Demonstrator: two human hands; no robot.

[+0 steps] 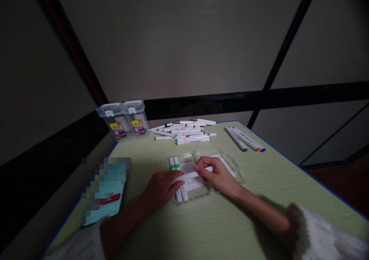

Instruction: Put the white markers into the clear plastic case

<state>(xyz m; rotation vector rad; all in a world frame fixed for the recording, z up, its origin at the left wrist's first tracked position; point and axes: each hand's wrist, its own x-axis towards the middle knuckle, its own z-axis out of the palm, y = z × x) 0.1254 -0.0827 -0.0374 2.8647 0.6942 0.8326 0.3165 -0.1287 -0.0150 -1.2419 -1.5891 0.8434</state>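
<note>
Between my two hands a white marker [191,175] is held nearly level, just above an opened clear plastic case [194,197]. My left hand [163,185] is closed on its left end, thumb below and fingers above. The fingers of my right hand [213,171] pinch its right end, which they partly hide. Two white markers with green bands [174,166] lie side by side in the left half of the case. A white sheet [226,164] lies in the right half, partly behind my right hand.
Several white markers [187,131] lie in a loose pile at the back. Two clear lidded boxes [135,118] stand at the back left. A few more markers [245,139] rest at the right. A teal packet [106,192], partly pixelated, lies left. The table [276,183] has a blue edge.
</note>
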